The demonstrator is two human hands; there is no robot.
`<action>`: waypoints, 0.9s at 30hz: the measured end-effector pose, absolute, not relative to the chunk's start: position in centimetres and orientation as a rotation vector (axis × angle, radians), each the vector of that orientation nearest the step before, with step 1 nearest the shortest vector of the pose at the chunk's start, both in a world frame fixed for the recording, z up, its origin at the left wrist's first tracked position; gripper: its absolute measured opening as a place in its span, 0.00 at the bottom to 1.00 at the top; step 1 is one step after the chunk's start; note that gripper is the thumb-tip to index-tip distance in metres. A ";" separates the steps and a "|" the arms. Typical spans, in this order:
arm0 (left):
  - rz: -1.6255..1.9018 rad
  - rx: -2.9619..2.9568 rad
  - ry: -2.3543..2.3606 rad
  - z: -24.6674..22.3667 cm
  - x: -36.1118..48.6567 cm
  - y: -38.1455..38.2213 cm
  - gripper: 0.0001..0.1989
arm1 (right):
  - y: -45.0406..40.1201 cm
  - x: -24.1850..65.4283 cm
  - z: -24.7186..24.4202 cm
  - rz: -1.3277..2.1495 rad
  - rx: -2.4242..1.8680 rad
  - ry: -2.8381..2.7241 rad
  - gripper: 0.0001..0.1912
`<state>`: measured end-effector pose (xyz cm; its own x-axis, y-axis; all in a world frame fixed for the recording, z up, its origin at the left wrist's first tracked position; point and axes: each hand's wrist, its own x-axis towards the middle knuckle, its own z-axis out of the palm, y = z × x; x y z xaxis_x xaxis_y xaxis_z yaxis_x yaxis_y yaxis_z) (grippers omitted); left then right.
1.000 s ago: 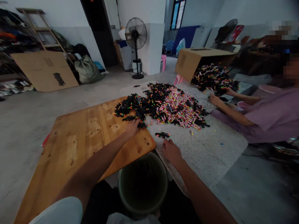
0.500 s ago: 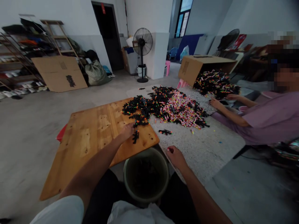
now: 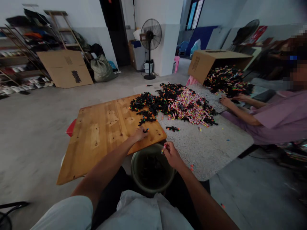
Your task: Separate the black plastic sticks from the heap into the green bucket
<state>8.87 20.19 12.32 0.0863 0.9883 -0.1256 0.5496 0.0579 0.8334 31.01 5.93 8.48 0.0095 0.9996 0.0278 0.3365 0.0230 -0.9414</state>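
My left hand (image 3: 139,134) is over the near right corner of the wooden board, closed on a small black toy gun (image 3: 145,130) with an orange tip. Closed at the fingertips, my right hand (image 3: 172,154) holds a small pink and multicoloured tube (image 3: 163,149) above the bucket's right rim. Between my legs stands a round greenish bucket (image 3: 134,174) with dark pieces inside. A loose black toy gun (image 3: 173,128) lies on the grey speckled table. Behind it spreads a pile of black toy guns (image 3: 165,92) beside a heap of pink tubes (image 3: 188,107).
The wooden board (image 3: 96,127) meets the speckled tabletop (image 3: 201,147). A tipped cardboard box (image 3: 198,65) spills more toy pieces at the back right. A co-worker in a mauve shirt (image 3: 280,111) sits at the right, hands near that spill. A standing fan (image 3: 151,35) is behind.
My left hand has drawn a toy gun nearer, toward the board's corner. My right hand has moved left toward the bucket, with the tube now showing. The camera view has shifted slightly.
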 end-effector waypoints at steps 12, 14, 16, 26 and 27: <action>1.408 0.598 0.831 17.7 15.5 13.3 0.13 | 4.1 27.2 13.3 1.289 -1.165 -1.152 0.15; 1.442 0.633 0.815 18.4 16.0 12.5 0.15 | 3.9 27.1 14.0 1.317 -1.137 -1.113 0.15; 1.456 0.681 0.815 18.8 16.2 12.0 0.16 | 3.8 27.2 14.7 1.330 -1.104 -1.101 0.15; 1.473 0.840 0.882 19.1 16.1 10.8 0.19 | 3.5 27.5 15.1 1.259 -1.078 -1.113 0.14; 1.480 0.856 0.882 19.2 16.1 10.7 0.19 | 3.4 27.4 15.2 1.281 -1.063 -1.082 0.14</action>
<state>16.12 10.71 19.19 -0.0794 0.9964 0.0306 -0.4470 -0.0630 0.8923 27.45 3.44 15.16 -0.0004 0.9999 0.0146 -0.1815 0.0143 -0.9833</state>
